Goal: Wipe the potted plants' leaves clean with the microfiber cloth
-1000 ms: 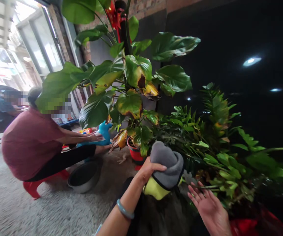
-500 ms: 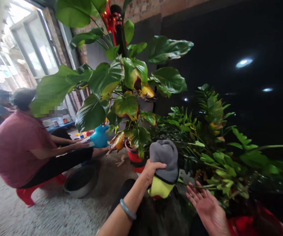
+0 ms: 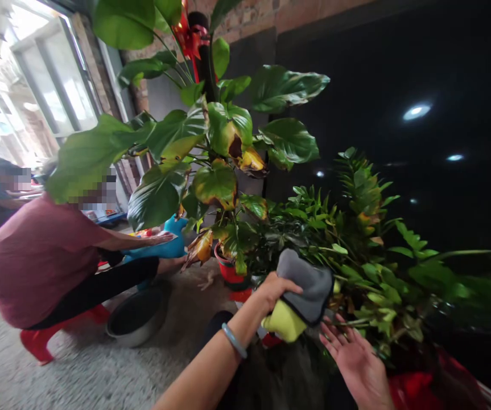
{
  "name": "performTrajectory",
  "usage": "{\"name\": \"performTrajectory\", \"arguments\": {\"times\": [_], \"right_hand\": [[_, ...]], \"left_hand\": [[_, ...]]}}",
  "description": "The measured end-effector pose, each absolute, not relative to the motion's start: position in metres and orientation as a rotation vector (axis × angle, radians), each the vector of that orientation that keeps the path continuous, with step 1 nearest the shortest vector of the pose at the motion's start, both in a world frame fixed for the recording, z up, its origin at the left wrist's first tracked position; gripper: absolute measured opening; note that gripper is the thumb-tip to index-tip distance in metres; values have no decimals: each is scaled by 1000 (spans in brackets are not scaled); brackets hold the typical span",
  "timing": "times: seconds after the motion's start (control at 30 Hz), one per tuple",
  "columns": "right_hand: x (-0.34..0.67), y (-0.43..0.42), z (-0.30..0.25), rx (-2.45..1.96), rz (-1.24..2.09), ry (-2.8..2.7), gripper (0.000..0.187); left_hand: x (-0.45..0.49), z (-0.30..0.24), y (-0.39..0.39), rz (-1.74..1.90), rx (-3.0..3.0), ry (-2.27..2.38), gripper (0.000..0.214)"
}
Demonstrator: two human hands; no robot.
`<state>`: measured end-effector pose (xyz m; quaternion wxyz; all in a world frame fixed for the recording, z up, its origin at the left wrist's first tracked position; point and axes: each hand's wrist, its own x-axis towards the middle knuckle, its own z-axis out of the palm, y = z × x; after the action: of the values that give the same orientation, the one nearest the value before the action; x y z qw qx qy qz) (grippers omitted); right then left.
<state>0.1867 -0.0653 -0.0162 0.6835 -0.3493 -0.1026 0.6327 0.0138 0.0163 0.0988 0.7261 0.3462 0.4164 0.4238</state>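
Observation:
A cloth [image 3: 307, 285], grey on one face and yellow-green on the other with a dark edge, is folded in my left hand [image 3: 273, 290]. The thumb lies over the grey side; a pale bangle rings that wrist. To the right, my right hand [image 3: 358, 359] is palm up with its fingers spread and nothing in it. Its fingertips are close to the cloth's lower right corner and to the green stems of a leafy plant [image 3: 382, 285]. Whether they touch the stems I cannot tell.
A tall broad-leaved plant [image 3: 219, 185] with browned leaves grows from a red pot [image 3: 230, 270] ahead. At left, a person in a red shirt [image 3: 49, 250] sits on a red stool [image 3: 40, 341], one hand over a blue object [image 3: 164, 245]. A grey basin [image 3: 132, 336] stands on the floor.
My left hand has swung the cloth rightward and tilted it, nearer my right hand. My right hand has barely moved. The seated person's arm has stretched farther over the blue object.

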Motion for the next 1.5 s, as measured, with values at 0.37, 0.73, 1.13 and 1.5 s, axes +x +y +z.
{"name": "performTrajectory", "arguments": {"times": [0.37, 0.73, 1.13, 1.5], "right_hand": [[183, -67, -11, -736, 1380, -290, 39], [188, -64, -21, -775, 1398, -225, 28], [182, -69, -8, -765, 1430, -242, 32], [178, -71, 9, -802, 1423, -176, 38]], "left_hand": [[16, 157, 33, 1135, 712, 555, 39], [5, 56, -11, 848, 628, 809, 34], [9, 91, 22, 1030, 634, 933, 29], [-25, 145, 16, 1060, 647, 630, 42]]}}
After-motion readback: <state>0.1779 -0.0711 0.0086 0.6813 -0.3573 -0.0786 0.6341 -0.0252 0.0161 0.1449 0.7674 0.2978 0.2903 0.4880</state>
